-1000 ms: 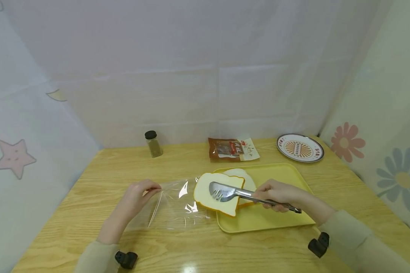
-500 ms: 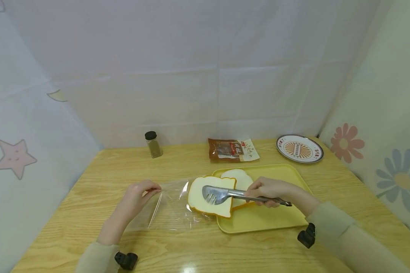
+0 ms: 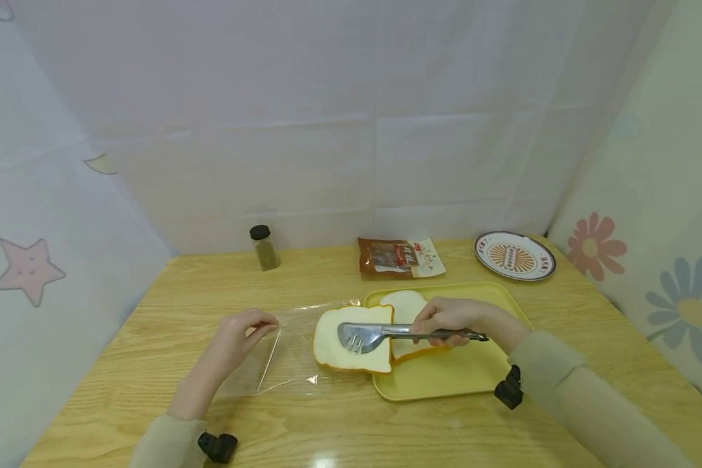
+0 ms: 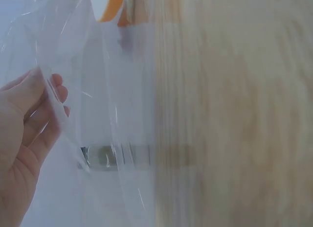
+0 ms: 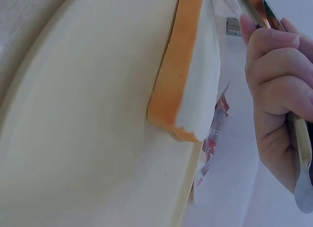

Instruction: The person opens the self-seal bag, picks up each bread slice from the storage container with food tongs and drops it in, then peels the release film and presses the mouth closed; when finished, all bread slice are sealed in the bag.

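Your work looks part-way along: the upper bread slice [image 3: 333, 351] is held out in the tongs [image 3: 363, 330], off to the left of the tray's middle, with its left part at the clear bag [image 3: 289, 357]. Whether that part lies inside the bag or only over it, you cannot tell through the glossy film; its right part is certainly outside. What is left, by my reading, is getting the rest of that slice into the bag, and perhaps then the second slice [image 3: 406, 302], which lies on the yellow tray [image 3: 462, 382].

Your left hand [image 3: 240, 333] has thumb and fingers pinched together on the bag's edge. Your right hand [image 3: 449, 317] has its fingers curled round the tongs' handle; one tong head lies on top of the upper slice, the other is hidden.

The tray's left rim runs beneath the upper slice, near the bag, so the film could catch or fold there. Behind, well apart from your hands, a black-capped jar [image 3: 266, 253] stands upright, while a brown packet [image 3: 394, 257] and a printed plate [image 3: 538, 261] lie towards the table's back edge, none in your way.
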Demonstrator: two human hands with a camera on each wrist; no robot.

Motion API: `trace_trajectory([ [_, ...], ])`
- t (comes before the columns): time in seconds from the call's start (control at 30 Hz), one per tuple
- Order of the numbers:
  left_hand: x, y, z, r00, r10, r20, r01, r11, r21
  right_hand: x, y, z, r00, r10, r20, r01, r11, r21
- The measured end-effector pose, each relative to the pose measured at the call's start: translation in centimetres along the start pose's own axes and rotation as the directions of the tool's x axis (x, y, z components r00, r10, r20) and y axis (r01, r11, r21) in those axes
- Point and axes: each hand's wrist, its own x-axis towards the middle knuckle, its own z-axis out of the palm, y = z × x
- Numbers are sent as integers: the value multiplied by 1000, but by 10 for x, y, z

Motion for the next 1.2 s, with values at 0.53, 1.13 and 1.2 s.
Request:
trace_trajectory([
  [0.53,-1,9,6,990,-137,39,139,988,-68,28,-3,15,1000,6,30,-7,999,33],
  [1.13,0,14,7,982,-188,19,188,972,-141,44,-6,22,996,-12,87,0,991,134],
  [1.2,0,14,8,981,-192,12,191,971,-144,45,-5,21,996,5,91,-19,988,150],
])
